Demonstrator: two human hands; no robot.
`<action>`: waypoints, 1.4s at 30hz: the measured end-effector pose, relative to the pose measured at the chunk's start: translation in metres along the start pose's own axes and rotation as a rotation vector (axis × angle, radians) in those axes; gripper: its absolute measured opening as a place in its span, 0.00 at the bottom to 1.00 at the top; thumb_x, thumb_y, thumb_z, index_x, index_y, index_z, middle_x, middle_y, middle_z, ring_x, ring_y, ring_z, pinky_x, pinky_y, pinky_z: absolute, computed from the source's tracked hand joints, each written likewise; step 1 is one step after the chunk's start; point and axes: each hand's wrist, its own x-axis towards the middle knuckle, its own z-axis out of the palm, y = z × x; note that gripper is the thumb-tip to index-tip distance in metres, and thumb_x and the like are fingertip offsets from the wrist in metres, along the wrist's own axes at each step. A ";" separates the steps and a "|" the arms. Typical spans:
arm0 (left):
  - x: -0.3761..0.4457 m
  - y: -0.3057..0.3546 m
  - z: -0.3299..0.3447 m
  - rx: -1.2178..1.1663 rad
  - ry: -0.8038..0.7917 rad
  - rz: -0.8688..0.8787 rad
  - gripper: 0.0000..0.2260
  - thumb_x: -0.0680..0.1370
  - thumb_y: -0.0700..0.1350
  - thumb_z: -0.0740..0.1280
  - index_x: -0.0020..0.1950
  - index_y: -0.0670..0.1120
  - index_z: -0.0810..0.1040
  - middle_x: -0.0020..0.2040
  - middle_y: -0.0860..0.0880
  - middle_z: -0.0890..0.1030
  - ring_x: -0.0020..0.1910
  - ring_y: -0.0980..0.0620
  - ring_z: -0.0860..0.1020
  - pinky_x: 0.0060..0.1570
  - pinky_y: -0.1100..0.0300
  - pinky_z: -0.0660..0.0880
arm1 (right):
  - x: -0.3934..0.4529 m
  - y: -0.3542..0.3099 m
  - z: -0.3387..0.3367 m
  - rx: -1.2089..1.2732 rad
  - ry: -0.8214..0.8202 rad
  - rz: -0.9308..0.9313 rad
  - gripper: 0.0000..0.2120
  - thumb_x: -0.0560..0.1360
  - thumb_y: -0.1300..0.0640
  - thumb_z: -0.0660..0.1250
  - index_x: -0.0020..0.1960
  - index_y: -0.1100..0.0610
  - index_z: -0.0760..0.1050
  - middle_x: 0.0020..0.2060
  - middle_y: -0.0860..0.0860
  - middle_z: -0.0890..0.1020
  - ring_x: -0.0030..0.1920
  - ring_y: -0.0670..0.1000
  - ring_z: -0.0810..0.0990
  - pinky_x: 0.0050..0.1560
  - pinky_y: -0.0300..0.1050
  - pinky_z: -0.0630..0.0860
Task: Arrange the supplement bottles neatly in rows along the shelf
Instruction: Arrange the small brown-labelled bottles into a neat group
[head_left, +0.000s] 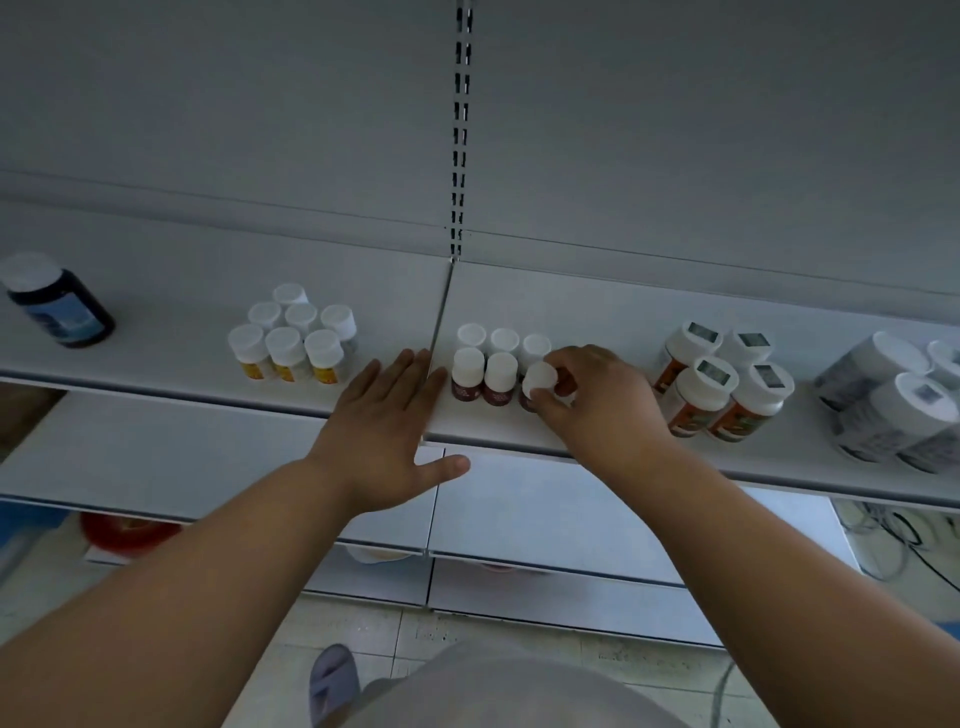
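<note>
Pinching a brown bottle (537, 387) by its white cap with my right hand (597, 400), front row, right end of the brown bottles (485, 366) on the shelf (597, 306). Left hand (387, 415) flat, fingers straight, beside the group's left end. Yellow-label bottles (296, 338) stand left, orange-label bottles (722, 384) right.

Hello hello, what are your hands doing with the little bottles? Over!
Left hand open, flat on shelf. Right hand gripping front red-label bottle. Five red-label bottles beside it stand in two rows. Nothing blocking.
</note>
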 end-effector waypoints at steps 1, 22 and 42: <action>0.000 0.000 -0.001 0.001 -0.002 -0.003 0.51 0.68 0.79 0.33 0.82 0.47 0.46 0.82 0.46 0.46 0.81 0.49 0.42 0.78 0.48 0.42 | 0.001 0.001 0.002 0.005 -0.002 0.004 0.11 0.75 0.50 0.67 0.53 0.55 0.77 0.46 0.51 0.78 0.46 0.52 0.77 0.46 0.47 0.74; 0.002 -0.003 -0.009 -0.014 -0.093 0.050 0.49 0.70 0.76 0.37 0.81 0.46 0.37 0.81 0.43 0.38 0.79 0.47 0.35 0.77 0.46 0.36 | 0.000 -0.030 0.029 -0.269 0.302 -0.170 0.09 0.68 0.52 0.75 0.44 0.56 0.80 0.41 0.50 0.83 0.54 0.55 0.70 0.49 0.50 0.68; 0.003 0.000 -0.006 0.048 -0.109 0.024 0.50 0.67 0.78 0.36 0.81 0.48 0.39 0.82 0.46 0.41 0.80 0.48 0.37 0.77 0.48 0.38 | -0.047 -0.074 -0.052 2.183 -0.441 0.249 0.17 0.67 0.53 0.77 0.46 0.61 0.73 0.42 0.58 0.80 0.31 0.49 0.78 0.31 0.41 0.76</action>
